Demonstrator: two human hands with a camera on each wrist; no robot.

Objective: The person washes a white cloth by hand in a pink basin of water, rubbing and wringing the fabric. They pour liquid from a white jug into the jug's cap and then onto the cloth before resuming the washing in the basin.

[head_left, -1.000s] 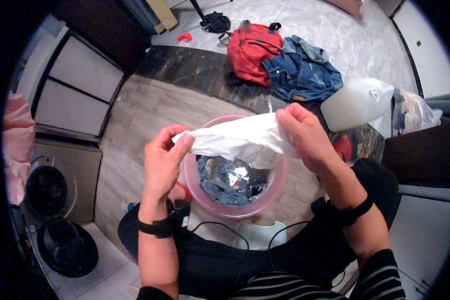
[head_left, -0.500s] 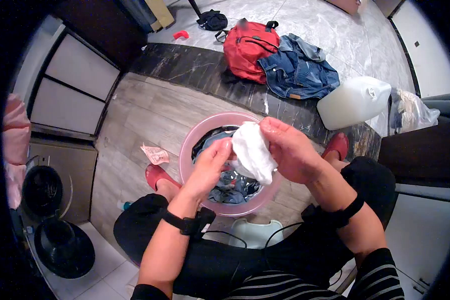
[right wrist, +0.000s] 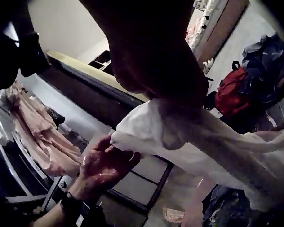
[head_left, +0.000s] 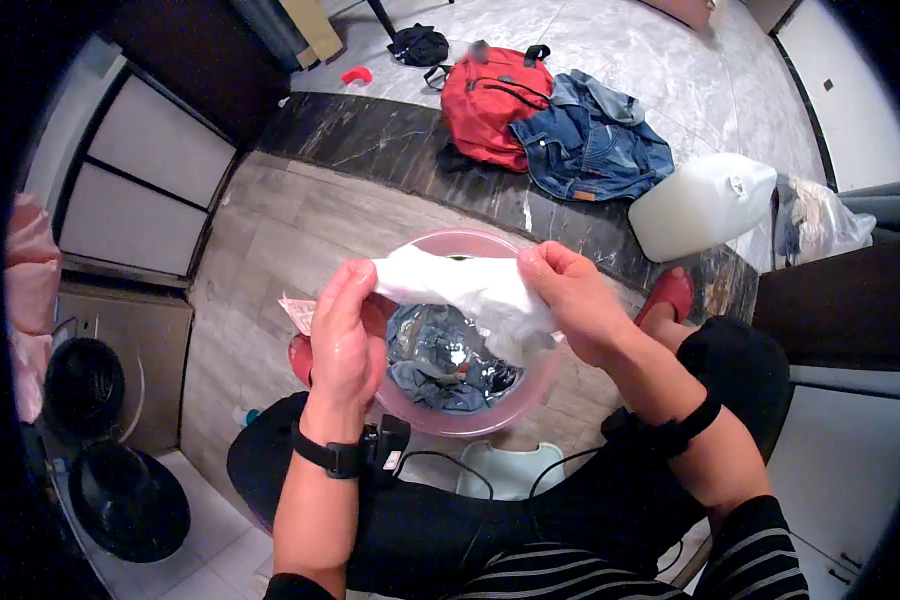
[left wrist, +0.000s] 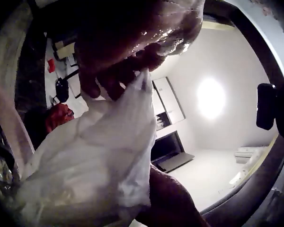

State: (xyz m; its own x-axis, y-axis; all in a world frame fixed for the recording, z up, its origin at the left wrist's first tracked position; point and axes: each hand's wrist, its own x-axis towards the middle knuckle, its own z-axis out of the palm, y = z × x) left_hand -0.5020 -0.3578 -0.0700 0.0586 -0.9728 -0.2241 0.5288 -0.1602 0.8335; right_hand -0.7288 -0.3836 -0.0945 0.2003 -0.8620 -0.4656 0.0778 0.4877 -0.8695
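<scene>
A limp white cloth [head_left: 455,282] is stretched between both hands over a pink basin [head_left: 448,424]. My left hand [head_left: 342,330], shiny with wet, pinches its left end between thumb and fingers. At the other end, my right hand [head_left: 576,305] grips the cloth, part of which droops below the fingers. In the left wrist view the cloth [left wrist: 109,151] hangs in folds from the left fingers. Under it, blue-grey clothes [head_left: 435,375] lie soaking in the basin's water.
A pale green stool [head_left: 510,470] stands between the person's legs, near two black cables. Beyond the basin are a red backpack [head_left: 485,110], a denim garment [head_left: 600,145] and a large whitish jug [head_left: 705,208]. Black pots [head_left: 130,500] stand at left.
The hands came together and bunched the white cloth over the basin, then the left hand drew back left. The cloth is stretched out between them again.
</scene>
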